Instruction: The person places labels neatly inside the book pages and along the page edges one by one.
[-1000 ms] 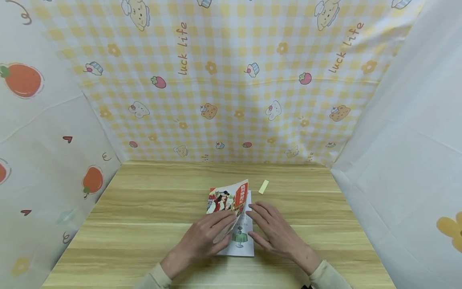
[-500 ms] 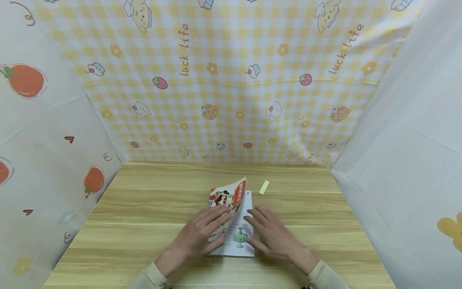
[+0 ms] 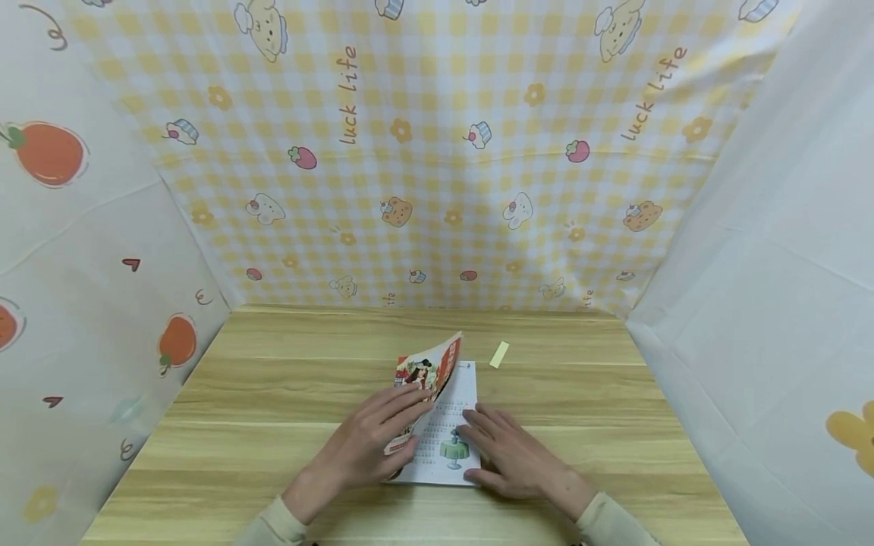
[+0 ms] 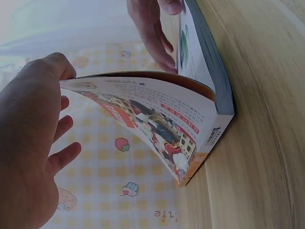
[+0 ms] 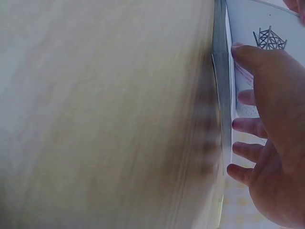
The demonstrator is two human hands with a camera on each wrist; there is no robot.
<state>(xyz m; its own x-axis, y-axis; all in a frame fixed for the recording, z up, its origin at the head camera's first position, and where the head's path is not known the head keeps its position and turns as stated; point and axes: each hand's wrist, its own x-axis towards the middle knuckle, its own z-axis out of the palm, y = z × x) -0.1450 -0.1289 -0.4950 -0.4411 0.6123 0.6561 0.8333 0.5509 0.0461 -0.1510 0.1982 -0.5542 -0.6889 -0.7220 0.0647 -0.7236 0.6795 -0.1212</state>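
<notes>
White cloth [image 3: 89, 334] printed with red-orange fruit and hearts closes off the left side, and yellow-checked cloth [image 3: 437, 174] hangs across the far side. Between them I see a wood-grain table [image 3: 287, 379]. From the near left comes a pale sleeve [image 3: 276, 523], then the left hand [image 3: 365, 436], pinching the cover [image 3: 423, 373] between thumb and fingers. That cover is lifted and bowed, leaning rightward over the page, its far corner highest. My left wrist view shows it rising from the spine [image 4: 212, 140]. Near the table's middle, the book [image 3: 444, 417] lies flat, its exposed page bearing rows of print and a green drawing [image 3: 454, 449]. On its right edge, the right hand [image 3: 515, 455] rests with relaxed, spread fingers, gripping nothing. Just beyond the book's far right corner lies a pale yellow strip [image 3: 499, 354], apart from everything else.
</notes>
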